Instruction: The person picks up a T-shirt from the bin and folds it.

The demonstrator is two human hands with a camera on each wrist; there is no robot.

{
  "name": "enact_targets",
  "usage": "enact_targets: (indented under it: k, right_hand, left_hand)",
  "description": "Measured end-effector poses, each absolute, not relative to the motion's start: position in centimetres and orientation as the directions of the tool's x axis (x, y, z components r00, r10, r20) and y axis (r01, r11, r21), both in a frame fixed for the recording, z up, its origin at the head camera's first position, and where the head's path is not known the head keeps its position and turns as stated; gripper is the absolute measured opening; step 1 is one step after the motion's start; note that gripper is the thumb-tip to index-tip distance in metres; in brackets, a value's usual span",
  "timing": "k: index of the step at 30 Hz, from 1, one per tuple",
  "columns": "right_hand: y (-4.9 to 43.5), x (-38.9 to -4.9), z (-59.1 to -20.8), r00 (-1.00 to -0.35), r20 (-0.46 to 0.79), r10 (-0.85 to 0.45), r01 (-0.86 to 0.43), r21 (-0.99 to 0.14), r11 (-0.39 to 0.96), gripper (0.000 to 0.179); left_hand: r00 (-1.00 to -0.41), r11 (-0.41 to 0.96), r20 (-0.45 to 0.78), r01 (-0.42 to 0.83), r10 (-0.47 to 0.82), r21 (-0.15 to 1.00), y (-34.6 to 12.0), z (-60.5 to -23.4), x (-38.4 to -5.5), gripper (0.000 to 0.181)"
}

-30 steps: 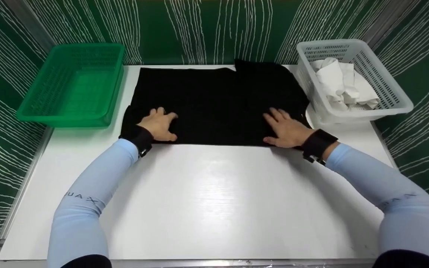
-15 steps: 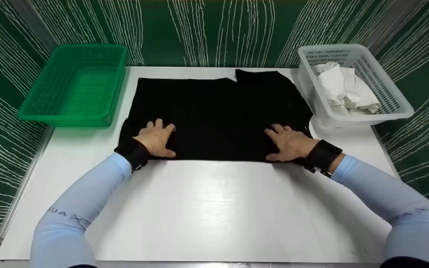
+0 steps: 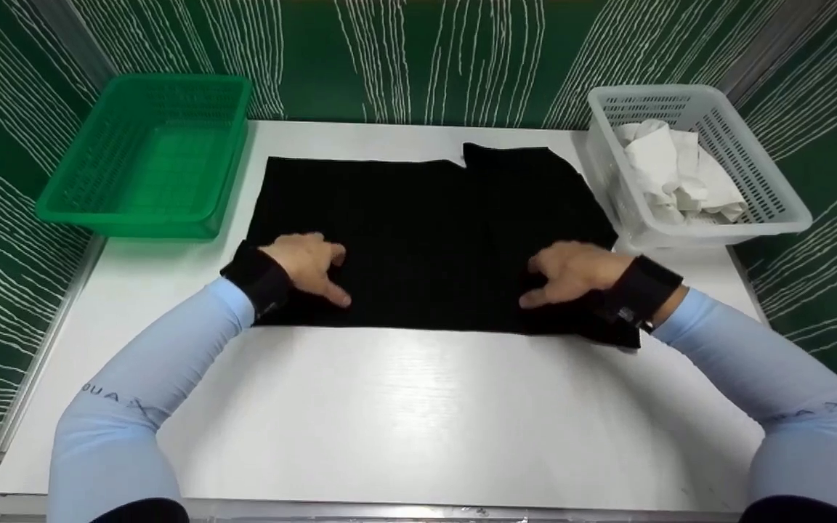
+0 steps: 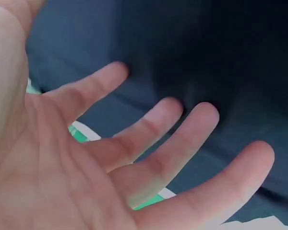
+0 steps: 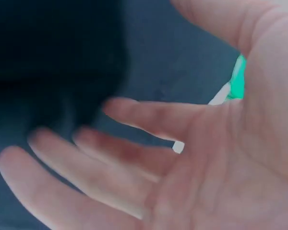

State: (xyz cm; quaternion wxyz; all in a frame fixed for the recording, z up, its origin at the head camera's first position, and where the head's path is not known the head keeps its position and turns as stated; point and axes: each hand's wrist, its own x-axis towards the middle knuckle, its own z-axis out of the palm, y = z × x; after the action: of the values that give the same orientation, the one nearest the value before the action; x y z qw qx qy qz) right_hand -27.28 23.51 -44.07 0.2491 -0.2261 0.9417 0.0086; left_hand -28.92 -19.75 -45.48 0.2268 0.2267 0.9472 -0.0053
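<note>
A folded black garment (image 3: pixel 411 240) lies spread on the white table, its near edge fairly straight and a flap sticking out at the far right. Over its left part is my left hand (image 3: pixel 306 261), palm down. My right hand (image 3: pixel 571 269) hovers low above the right part in the same way. In the left wrist view the fingers (image 4: pixel 197 124) are spread and slightly bent, with dark cloth (image 4: pixel 77 33) beyond them. The right wrist view shows loosely bent fingers (image 5: pixel 149 115) and the palm over the cloth (image 5: pixel 173 62). Neither hand holds anything.
At the back left stands a green plastic basket (image 3: pixel 233 181) with nothing seen in it. A white basket (image 3: pixel 767 174) at the back right, close to the garment, contains crumpled white cloth (image 3: pixel 673 171). Green walls (image 3: pixel 418 58) with white streaks enclose the table (image 3: pixel 411 421).
The garment has slid toward the near side under both hands. Since half a second ago the hands have lifted from lying flat, fingers more bent, and the near right corner has come into sight.
</note>
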Motion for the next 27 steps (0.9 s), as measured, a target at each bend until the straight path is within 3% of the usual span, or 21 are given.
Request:
enact_targets:
  k: [6, 10, 14, 21, 27]
  right_hand:
    - [24.7, -33.8, -44.0, -0.878, -0.268, -0.396, -0.39, -0.079, 0.917, 0.041]
    - [25.4, -37.9, -45.3, -0.898, -0.167, -0.407, -0.391, -0.123, 0.912, 0.033]
    - [25.4, -40.5, -46.6, -0.914, -0.135, -0.382, -0.36, -0.164, 0.918, 0.032]
    - [25.5, -42.9, -46.6, -0.942, -0.218, -0.255, -0.218, -0.181, 0.959, 0.043]
    - [25.5, -43.4, -47.7, -0.921, -0.299, -0.25, -0.23, -0.101, 0.968, 0.056]
  left_hand:
    - [-0.875, 0.916, -0.27, 0.388, 0.401, 0.101, -21.0, -45.3, -34.9, 0.053]
    - [-0.915, 0.928, -0.157, 0.357, 0.371, 0.107, -22.0, -46.1, -38.6, 0.033]
    - [-0.943, 0.937, -0.092, 0.303, 0.321, 0.173, -22.6, -46.4, -41.0, 0.024]
    - [-0.97, 0.955, -0.039, 0.226, 0.238, 0.193, -22.5, -47.0, -43.0, 0.026]
    - [-0.972, 0.966, -0.13, 0.171, 0.198, 0.191, -23.3, -48.9, -43.3, 0.052]
